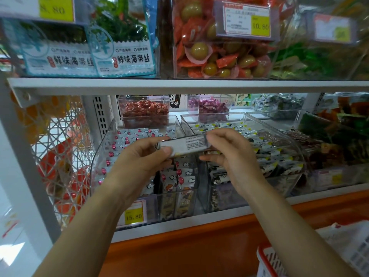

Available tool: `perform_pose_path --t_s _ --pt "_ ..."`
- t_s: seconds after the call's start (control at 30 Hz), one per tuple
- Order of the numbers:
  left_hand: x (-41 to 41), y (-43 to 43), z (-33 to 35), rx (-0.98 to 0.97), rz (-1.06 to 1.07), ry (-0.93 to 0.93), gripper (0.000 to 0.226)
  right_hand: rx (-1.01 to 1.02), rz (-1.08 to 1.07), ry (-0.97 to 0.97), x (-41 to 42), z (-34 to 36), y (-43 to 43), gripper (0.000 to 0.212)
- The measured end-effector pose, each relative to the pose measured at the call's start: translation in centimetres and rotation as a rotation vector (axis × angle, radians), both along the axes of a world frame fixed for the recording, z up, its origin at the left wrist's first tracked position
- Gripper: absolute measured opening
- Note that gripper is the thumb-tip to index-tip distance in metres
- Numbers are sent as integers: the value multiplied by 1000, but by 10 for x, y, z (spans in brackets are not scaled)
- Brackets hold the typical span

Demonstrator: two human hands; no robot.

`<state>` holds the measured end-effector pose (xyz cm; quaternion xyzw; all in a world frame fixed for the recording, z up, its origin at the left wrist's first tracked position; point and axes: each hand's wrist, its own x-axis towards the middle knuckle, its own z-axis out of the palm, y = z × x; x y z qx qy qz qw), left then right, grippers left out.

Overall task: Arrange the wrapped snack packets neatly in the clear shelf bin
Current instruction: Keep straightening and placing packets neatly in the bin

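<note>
Crosswise, packet (184, 145): left grip (140, 159), right grip (229, 154).

Two seaweed packs (129, 58) on the top shelf are both showing 鲜味海带丝. The upper price tag (247, 21) on the candy bin (175, 62) is reading 10.80. The front tag (133, 216) on the clear bin (99, 156) is reading 15.80. The top-left tag (53, 10) is showing 8.80, possibly cut off. The snack packet (189, 143) is carrying fine print, too blurred to read.
</note>
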<state>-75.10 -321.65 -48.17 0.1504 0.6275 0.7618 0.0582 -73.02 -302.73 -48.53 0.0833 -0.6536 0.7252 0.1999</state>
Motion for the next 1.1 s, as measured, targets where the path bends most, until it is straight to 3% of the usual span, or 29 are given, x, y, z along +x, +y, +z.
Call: perform_pose_path --t_s 0.1,0.3,0.4,0.6,0.93,1.1 --pt "4 1 1 -161 50 74 33 235 -73 51 1 -2 -4 7" --pt "7 3 2 -387 113 234 29 314 -153 81 1 -2 -7 14" --pt "11 7 3 -454 118 331 34 337 -228 86 -2 -4 -6 28" --pt "11 13 4 -363 119 189 6 361 -251 120 -4 -7 -7 32" --pt "3 9 -1 -276 247 142 21 375 -158 108 -1 -7 -12 23" --pt "8 7 1 -440 70 249 7 338 -280 79 -5 -9 -8 32"
